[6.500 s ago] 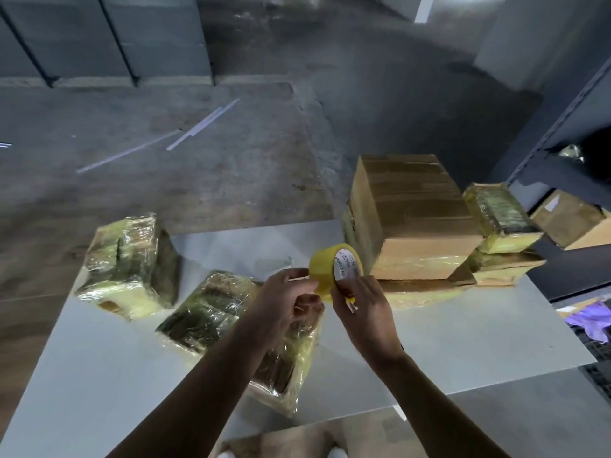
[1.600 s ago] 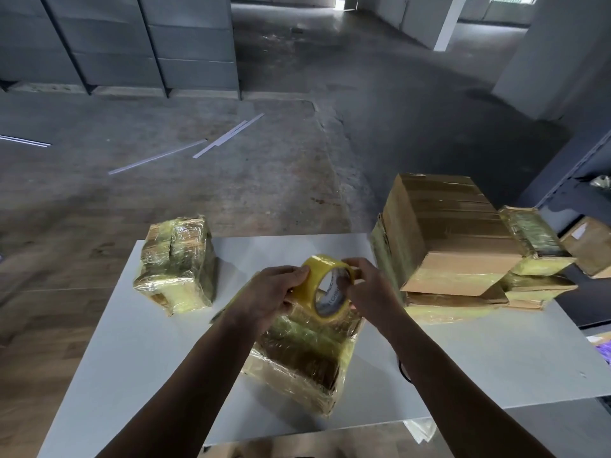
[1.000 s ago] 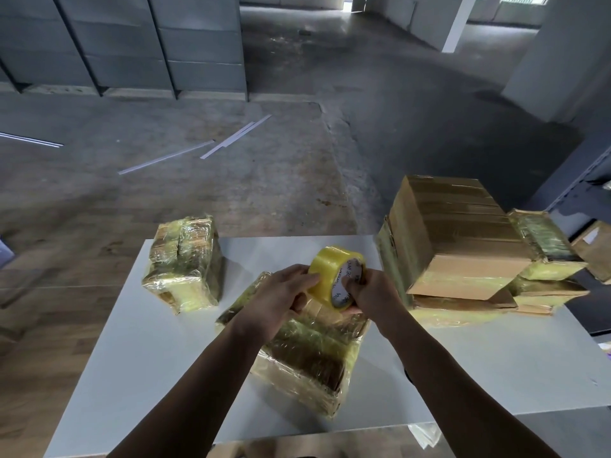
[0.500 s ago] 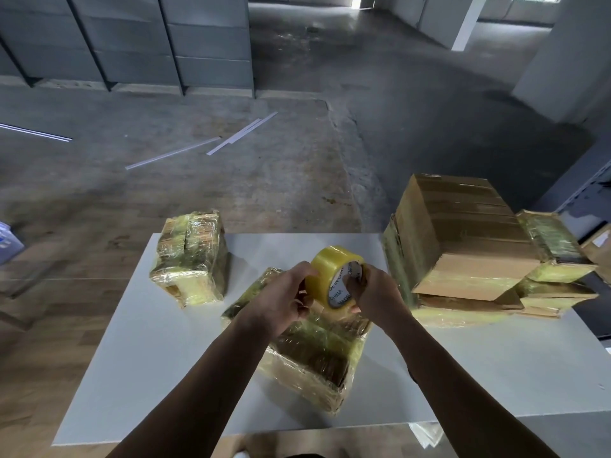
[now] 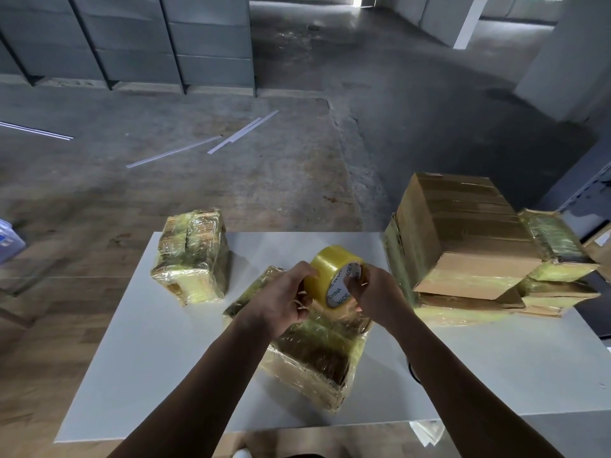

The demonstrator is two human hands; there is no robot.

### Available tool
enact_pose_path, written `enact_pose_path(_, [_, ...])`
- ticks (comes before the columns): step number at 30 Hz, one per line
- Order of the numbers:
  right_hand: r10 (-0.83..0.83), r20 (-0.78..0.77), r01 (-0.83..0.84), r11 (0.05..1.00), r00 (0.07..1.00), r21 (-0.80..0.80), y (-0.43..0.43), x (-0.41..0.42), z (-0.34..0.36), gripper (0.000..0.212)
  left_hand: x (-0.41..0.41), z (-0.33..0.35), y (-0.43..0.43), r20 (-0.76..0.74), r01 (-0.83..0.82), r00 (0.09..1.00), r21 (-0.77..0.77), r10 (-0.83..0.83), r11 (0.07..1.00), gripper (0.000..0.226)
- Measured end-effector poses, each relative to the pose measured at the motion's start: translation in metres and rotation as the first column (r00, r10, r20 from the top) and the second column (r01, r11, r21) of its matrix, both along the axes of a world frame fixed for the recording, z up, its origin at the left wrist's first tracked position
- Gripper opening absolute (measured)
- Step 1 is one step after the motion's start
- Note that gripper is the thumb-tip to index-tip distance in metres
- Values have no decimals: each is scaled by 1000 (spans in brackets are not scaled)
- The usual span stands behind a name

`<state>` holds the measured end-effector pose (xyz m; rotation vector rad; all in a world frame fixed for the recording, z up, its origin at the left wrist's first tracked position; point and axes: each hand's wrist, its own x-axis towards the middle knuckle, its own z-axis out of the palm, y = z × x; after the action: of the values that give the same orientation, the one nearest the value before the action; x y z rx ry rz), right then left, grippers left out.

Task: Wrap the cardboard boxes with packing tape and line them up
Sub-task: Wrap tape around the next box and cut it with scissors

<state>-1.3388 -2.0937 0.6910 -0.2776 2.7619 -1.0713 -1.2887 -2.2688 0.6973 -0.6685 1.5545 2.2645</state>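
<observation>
On white table, far left: tape-wrapped box stands alone. Centre: left hand curled round outer face of yellow tape roll, fingertips pinching near its lower edge. Roll held over second wrapped box, which lies diagonally. Right hand grips roll's other side, fingers hooked into core. Far right: large cardboard box stacked on flatter wrapped ones, small wrapped boxes beside it.

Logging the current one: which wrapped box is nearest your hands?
The centre box, directly under the tape roll; the left box sits apart, the stacked boxes farther right.
</observation>
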Motion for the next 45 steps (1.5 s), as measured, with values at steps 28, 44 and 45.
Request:
enact_pose_path(28, [28, -76, -25, 999, 997, 41, -3, -2, 4, 25, -5, 1, -2, -4, 2, 1000, 14, -2, 1000, 11])
enact_pose_path(44, [327, -275, -320, 945, 904, 69, -9, -12, 22, 44, 1, 22, 0, -167, 171, 963, -232, -212, 958, 15])
enact_pose_path(45, [333, -281, -318, 943, 900, 99, -10, -13, 21, 44, 2, 23, 0, -175, 174, 960, -234, -218, 956, 14])
